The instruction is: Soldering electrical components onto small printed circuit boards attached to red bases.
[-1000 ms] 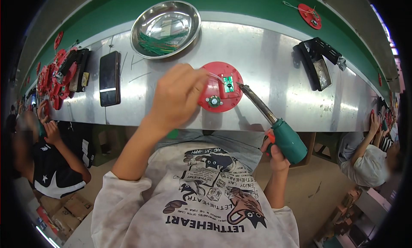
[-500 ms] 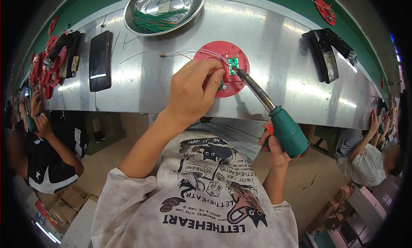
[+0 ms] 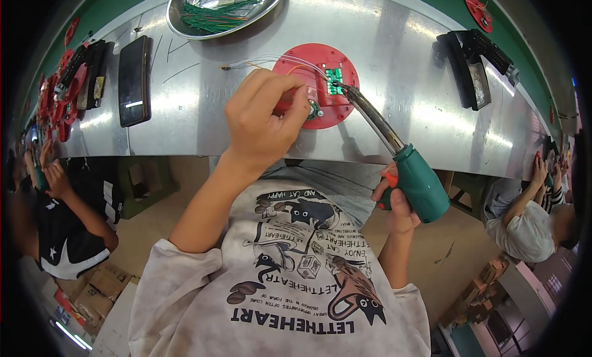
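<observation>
A round red plastic disc (image 3: 340, 113) lies on the metal bench, with a small green circuit board (image 3: 335, 73) on it. My right hand (image 3: 399, 203) grips the soldering iron (image 3: 421, 183) by its green handle, fingers near an orange-red trigger. Its dark tip meets the board's lower edge. My left hand (image 3: 262, 113) hovers over the disc's left side with thumb and forefinger pinched; whatever is between them is too fine to make out. Beside those fingertips sits a small round part (image 3: 314, 110). Thin pale wires (image 3: 287, 56) run leftward from the board.
A steel bowl (image 3: 176, 25) of green wires (image 3: 213, 19) stands at the far left. Left of it lie a dark phone (image 3: 134, 82) and a pile of red discs (image 3: 52, 107). A black holder (image 3: 465, 73) stands to the right. Other people work at both sides.
My left hand has drawn back left from the board, its fingers still pinched. The iron's tip stays at the board. The whole view has shifted slightly.
</observation>
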`<state>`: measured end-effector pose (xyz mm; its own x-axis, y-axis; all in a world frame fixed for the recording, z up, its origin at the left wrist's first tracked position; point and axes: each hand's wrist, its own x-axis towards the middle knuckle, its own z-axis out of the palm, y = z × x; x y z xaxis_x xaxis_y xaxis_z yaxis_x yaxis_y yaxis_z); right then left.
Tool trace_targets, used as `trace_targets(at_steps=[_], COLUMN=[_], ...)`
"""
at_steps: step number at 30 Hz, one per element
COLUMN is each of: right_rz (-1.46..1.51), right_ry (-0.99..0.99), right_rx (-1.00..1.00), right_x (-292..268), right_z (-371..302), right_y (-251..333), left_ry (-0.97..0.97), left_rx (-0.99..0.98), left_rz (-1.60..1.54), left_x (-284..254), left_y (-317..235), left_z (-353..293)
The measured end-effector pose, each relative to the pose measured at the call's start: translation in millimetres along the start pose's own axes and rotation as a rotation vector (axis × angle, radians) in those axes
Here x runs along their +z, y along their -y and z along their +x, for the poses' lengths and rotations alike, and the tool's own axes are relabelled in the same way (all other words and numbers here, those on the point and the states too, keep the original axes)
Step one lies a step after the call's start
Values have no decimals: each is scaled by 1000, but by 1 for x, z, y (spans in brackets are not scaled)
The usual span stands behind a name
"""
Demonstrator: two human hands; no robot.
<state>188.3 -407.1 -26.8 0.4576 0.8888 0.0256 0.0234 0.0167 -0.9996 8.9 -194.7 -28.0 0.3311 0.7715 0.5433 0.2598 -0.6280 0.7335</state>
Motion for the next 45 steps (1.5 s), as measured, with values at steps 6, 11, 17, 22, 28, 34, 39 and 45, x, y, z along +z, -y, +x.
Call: trace_targets(at_steps=[6,11,17,22,28,34,39,45], right_rz=[-43,-38,-23,-12,31,34,5,4], right_ry=[23,-2,-6,-22,-61,-65,-83,-88], right_rx=[-3,-2,-36,-10,57,-44,-70,-80], right_x=[1,5,9,11,9,7,3,4], right_z=[3,2,6,6,5,7,7,6], right_y=[2,-2,1,1,0,1,-2,-5], left_ry=[-41,-62,-76,-72,-60,-60,-63,-54], left_rx=[-100,56,78,92,96,99,98,96], left_rz=[38,141,181,183,193,191,176,179], left_x=[1,5,7,8,8,9,8,9], left_y=[-1,2,5,8,8,8,9,9], left_z=[-6,-5,-7,-8,-8,-8,-8,-8])
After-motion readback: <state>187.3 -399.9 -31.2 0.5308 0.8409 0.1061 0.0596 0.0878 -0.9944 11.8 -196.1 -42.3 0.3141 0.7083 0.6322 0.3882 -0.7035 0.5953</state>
